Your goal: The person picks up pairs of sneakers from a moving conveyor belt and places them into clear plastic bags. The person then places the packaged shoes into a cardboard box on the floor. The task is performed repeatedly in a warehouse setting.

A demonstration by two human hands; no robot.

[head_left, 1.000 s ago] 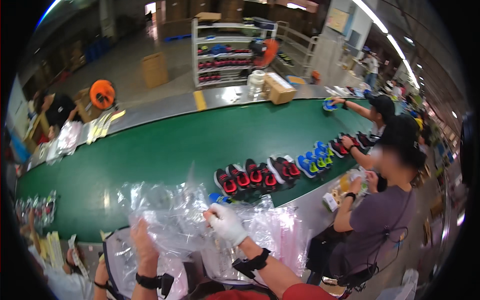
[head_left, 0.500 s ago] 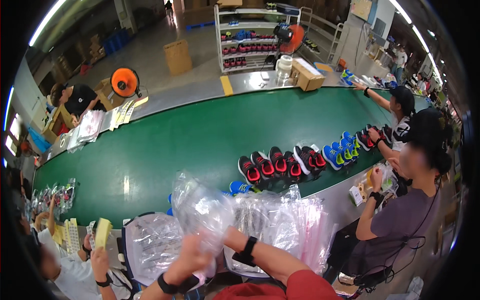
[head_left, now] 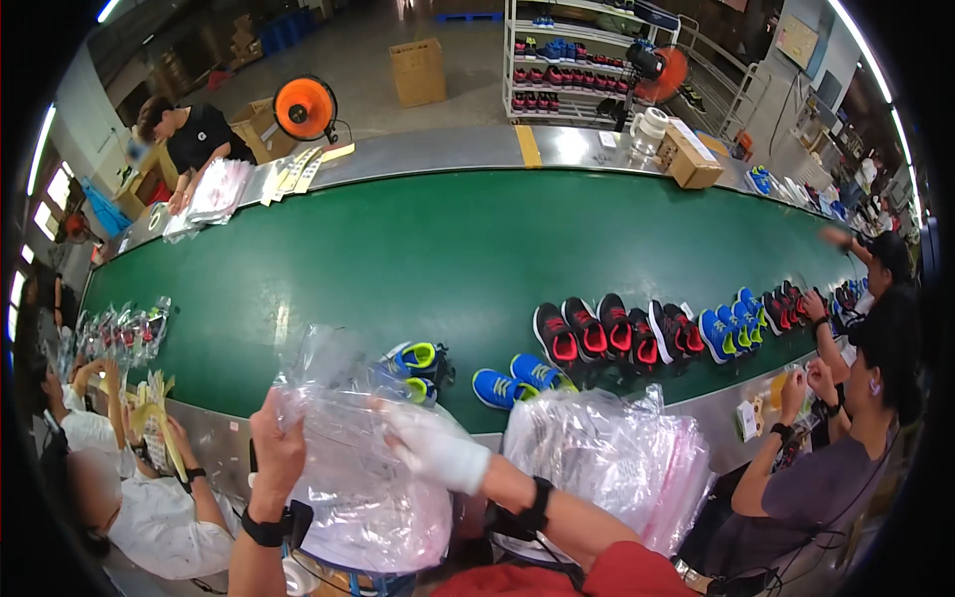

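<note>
My left hand (head_left: 279, 443) pinches the edge of a clear plastic bag (head_left: 333, 373), held up over the near edge of the green belt. My right hand (head_left: 433, 446), in a white glove, reaches across to the same bag with its fingers at the bag's side. Just beyond the bag stands a pair of blue shoes (head_left: 423, 368) with lime lining, partly hidden by the plastic. Another blue pair (head_left: 519, 381) sits to the right. Below my hands lies a pile of clear bags (head_left: 373, 502), and a second bag pile (head_left: 602, 453) is to its right.
The green conveyor belt (head_left: 398, 249) curves across in front. Black-and-red shoes (head_left: 597, 328) and more blue shoes (head_left: 731, 326) line its near right side. Co-workers sit at both sides; one person (head_left: 204, 139) works across the belt. A cardboard box (head_left: 691, 157) stands on the far ledge.
My hands have spread apart with the bag between them, the left moving up and left. The view has shifted, and the blue shoes beyond the bag show more.
</note>
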